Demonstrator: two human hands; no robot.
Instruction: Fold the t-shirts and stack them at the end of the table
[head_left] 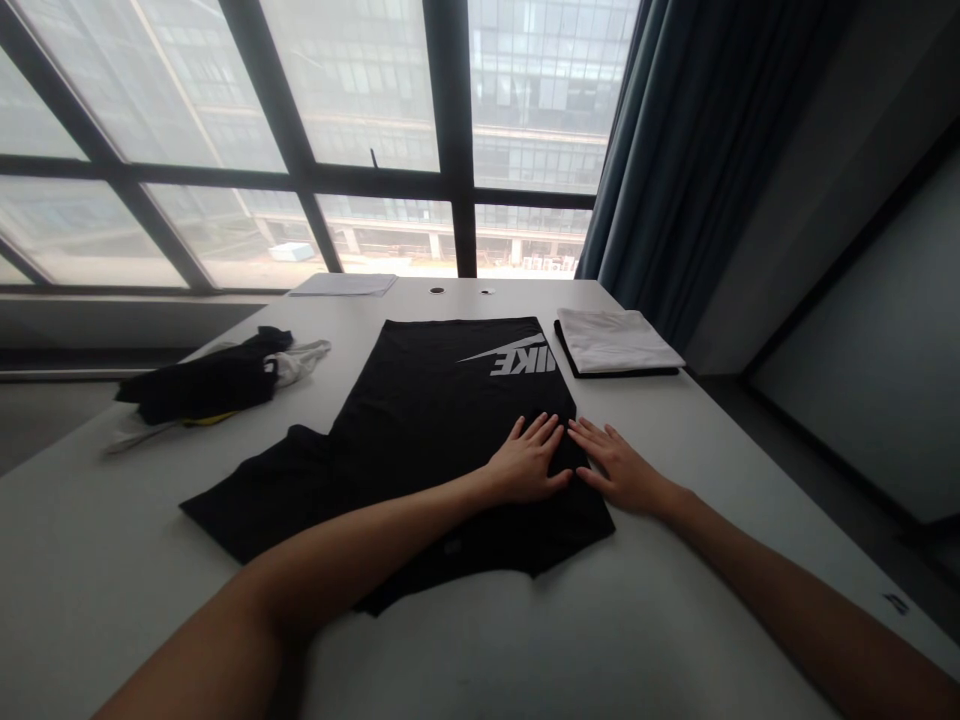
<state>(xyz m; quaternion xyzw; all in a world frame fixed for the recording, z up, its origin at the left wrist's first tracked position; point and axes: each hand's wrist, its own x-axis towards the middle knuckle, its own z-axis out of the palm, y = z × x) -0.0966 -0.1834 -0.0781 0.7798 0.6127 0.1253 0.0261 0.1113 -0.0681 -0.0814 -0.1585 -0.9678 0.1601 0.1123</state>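
Observation:
A black T-shirt [435, 400] with a white printed logo lies on the table, its right side folded inward along a straight edge. One sleeve spreads out to the left, and the neckline faces me. My left hand [529, 460] rests flat on the shirt near that folded edge, fingers spread. Beside it, my right hand [619, 465] lies at the edge with its fingertips touching the cloth and its fingers stretched out. Neither hand grips anything.
Folded white and black garments [619, 340] are stacked at the right back. A crumpled pile of black and white clothes [210, 380] lies at the left. Papers [343, 285] rest at the far edge of the white table [420, 670], before the windows. A dark curtain [667, 170] hangs at right.

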